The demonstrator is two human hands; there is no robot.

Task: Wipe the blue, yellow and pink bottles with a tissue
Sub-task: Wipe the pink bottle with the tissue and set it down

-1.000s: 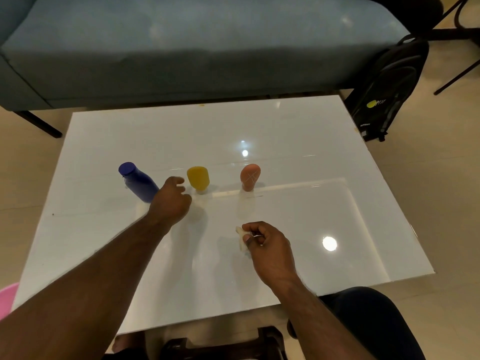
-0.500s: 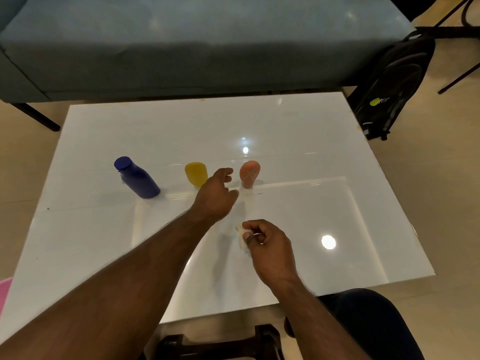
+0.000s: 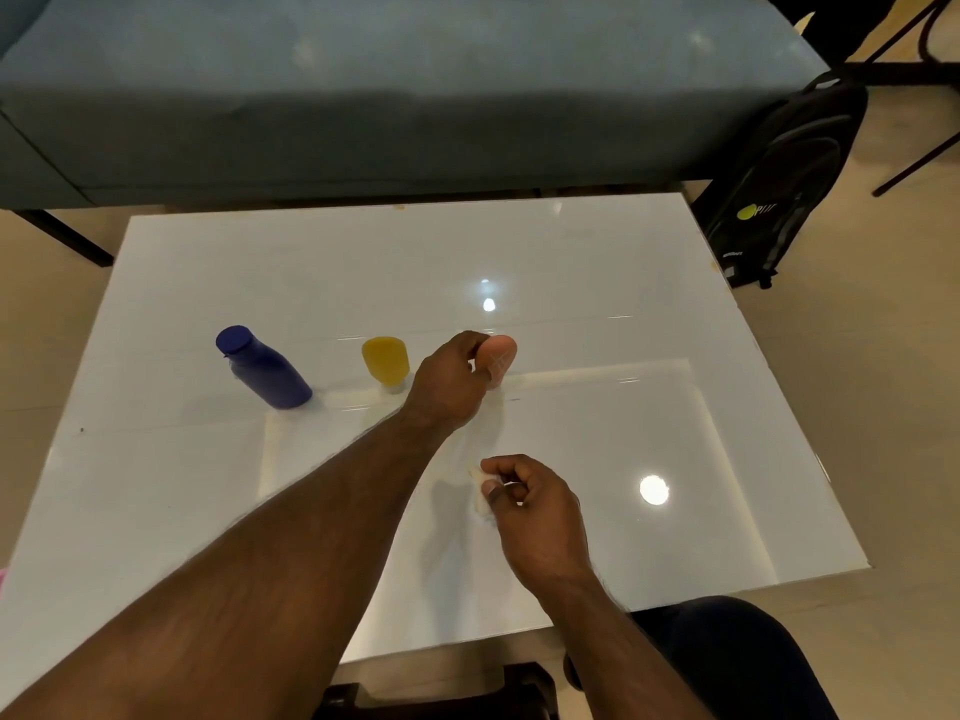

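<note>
Head view shows the small pink bottle [image 3: 497, 360], cross-marked, upright mid-table right of the yellow bottle [image 3: 385, 360] and blue bottle [image 3: 264, 367], left hand [image 3: 451, 383] curling around it, right hand [image 3: 535, 504] pinching a crumpled tissue [image 3: 480, 498].

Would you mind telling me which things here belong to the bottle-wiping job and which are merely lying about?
Part of the job:
pink bottle, gripped by the left hand
tissue, pinched in the right hand
yellow bottle
blue bottle

Just lying about:
black backpack on the floor
grey-blue sofa behind the white table
</note>
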